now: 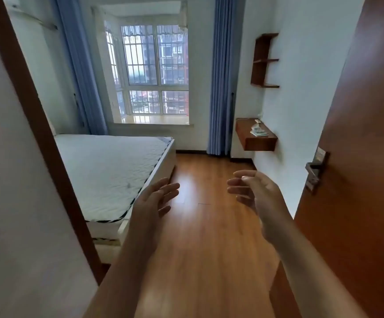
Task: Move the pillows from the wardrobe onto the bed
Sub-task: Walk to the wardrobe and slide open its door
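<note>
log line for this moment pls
stage: entering bedroom | left hand: open, empty | right hand: open, empty | bed: bare mattress, no pillows | wardrobe: not in view

white walls (301, 65) and a glossy wood-plank floor (209, 237). daylight enters a barred bay window (154, 72) flanked by blue curtains (220, 76). on the right wall, a brown corner shelf (263, 60) above a floating shelf (256, 137) holding what may be papers. a brown door (358, 157) stands open at right.

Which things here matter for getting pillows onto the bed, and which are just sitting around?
For the job:
- bed, bare mattress, no pillows on it
- left hand and right hand, both open and empty
- no pillows or wardrobe in view

Just around:
- wall shelf holding small items
- corner shelves
- blue curtains
- open door
</note>
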`<state>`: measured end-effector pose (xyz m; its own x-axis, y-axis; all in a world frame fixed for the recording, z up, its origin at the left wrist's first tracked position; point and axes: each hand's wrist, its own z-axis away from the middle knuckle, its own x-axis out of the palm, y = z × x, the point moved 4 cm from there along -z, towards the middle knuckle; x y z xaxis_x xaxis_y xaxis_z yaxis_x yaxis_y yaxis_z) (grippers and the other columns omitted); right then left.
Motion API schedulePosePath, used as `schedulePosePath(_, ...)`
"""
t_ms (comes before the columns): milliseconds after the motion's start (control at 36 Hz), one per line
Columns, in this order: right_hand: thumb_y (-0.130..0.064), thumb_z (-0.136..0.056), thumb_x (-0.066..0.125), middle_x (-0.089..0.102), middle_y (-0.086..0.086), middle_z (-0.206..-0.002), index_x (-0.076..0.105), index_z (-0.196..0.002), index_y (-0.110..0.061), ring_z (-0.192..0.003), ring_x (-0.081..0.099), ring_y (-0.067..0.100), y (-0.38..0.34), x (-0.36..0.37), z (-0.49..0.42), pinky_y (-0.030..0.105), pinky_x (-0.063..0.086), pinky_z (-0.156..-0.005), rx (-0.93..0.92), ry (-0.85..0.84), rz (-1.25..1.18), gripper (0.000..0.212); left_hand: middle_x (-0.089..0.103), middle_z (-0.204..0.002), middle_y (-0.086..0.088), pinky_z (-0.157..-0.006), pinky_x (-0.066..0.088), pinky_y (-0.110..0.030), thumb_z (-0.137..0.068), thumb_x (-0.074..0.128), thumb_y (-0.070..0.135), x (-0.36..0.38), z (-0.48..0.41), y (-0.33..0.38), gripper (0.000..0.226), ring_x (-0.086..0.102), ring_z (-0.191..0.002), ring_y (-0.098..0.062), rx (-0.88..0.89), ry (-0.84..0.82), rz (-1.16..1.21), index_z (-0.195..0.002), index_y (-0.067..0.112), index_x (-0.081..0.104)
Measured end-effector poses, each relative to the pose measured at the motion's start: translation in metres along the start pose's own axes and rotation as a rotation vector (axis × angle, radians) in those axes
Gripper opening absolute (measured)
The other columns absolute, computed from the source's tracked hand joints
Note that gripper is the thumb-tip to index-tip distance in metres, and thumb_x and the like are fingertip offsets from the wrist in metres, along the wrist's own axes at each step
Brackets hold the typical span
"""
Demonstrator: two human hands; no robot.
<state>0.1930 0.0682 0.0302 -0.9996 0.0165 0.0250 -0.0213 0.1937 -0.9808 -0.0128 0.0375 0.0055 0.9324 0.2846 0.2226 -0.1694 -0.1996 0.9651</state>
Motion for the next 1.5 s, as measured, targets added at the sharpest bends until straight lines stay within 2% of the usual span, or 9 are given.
schedulePosePath(194,-0.018,-0.097,0.04,0.07,-0.004,-0.086,0.062,-0.089,-0.024,-0.079,0.069,0.01,0.029,0.017,-0.02,0.021,0.051,-0.069,0.013,0.007,0.006,0.024,0.076,-0.092,0.006,-0.08,0.043,-0.032,-0.093,0.035,0.007,-0.018,-0.026,-0.027,0.035,0.068,-0.095,-0.008,-0.051,0.029,0.008,-0.099,0.024,0.064)
schedulePosePath(417,-0.017,-0.097,0.039,0.07,0.0,-0.09,0.061,-0.091,-0.021,-0.085,0.068,0.016,0.054,0.035,-0.076,0.026,0.052,-0.075,0.039,-0.024,-0.031,0.023,0.075,-0.092,0.005,-0.088,0.042,-0.035,-0.095,0.033,0.007,-0.018,-0.081,-0.042,0.035,0.066,-0.1,-0.012,-0.071,0.042,0.002,-0.099,0.023,0.064)
schedulePosePath(556,-0.015,-0.097,0.038,0.069,0.002,-0.089,0.061,-0.09,-0.02,-0.086,0.068,0.019,0.066,0.041,-0.136,0.028,0.051,-0.074,0.036,-0.031,-0.057,0.024,0.073,-0.097,0.001,-0.094,0.041,-0.04,-0.095,0.034,0.006,-0.007,-0.134,-0.048,0.034,0.066,-0.1,-0.015,-0.053,0.06,-0.026,-0.098,0.022,0.064)
schedulePosePath(750,-0.013,-0.097,0.038,0.068,0.003,-0.089,0.059,-0.089,-0.02,-0.088,0.066,0.02,0.07,0.058,-0.244,0.031,0.051,-0.08,0.01,-0.085,-0.082,0.024,0.073,-0.097,-0.002,-0.085,0.045,-0.034,-0.094,0.034,0.005,0.018,-0.234,-0.046,0.031,0.065,-0.101,-0.019,0.007,0.101,-0.005,-0.104,0.015,0.062)
schedulePosePath(889,-0.011,-0.097,0.036,0.068,0.005,-0.09,0.059,-0.09,-0.017,-0.089,0.065,0.022,0.073,0.071,-0.314,0.034,0.049,-0.083,0.009,-0.132,-0.091,0.024,0.075,-0.096,0.001,-0.089,0.045,-0.036,-0.093,0.036,0.007,0.027,-0.298,-0.05,0.031,0.068,-0.096,-0.013,0.041,0.14,-0.035,-0.104,0.017,0.064)
schedulePosePath(1194,-0.006,-0.095,0.038,0.069,0.001,-0.078,0.061,-0.088,-0.013,-0.072,0.065,0.014,0.14,0.122,-0.411,0.039,0.047,-0.083,0.162,-0.206,-0.112,0.025,0.076,-0.09,0.003,-0.08,0.044,-0.031,-0.092,0.037,0.005,0.004,-0.395,-0.105,0.032,0.069,-0.091,-0.011,-0.064,0.273,-0.04,-0.097,0.02,0.065)
schedulePosePath(1333,-0.007,-0.095,0.038,0.07,0.001,-0.078,0.061,-0.088,-0.014,-0.072,0.066,0.013,0.156,0.15,-0.463,0.042,0.049,-0.085,0.165,-0.223,-0.093,0.025,0.076,-0.088,0.004,-0.078,0.045,-0.031,-0.093,0.038,0.005,-0.007,-0.449,-0.114,0.031,0.07,-0.088,-0.009,-0.064,0.3,-0.041,-0.097,0.019,0.065)
schedulePosePath(1500,-0.008,-0.094,0.039,0.072,-0.004,-0.069,0.062,-0.086,-0.016,-0.065,0.068,0.008,0.171,0.209,-0.531,0.039,0.049,-0.082,0.148,-0.277,-0.094,0.026,0.076,-0.084,0.005,-0.076,0.046,-0.029,-0.092,0.037,0.003,-0.035,-0.524,-0.114,0.032,0.07,-0.084,-0.008,-0.022,0.339,-0.006,-0.096,0.018,0.065)
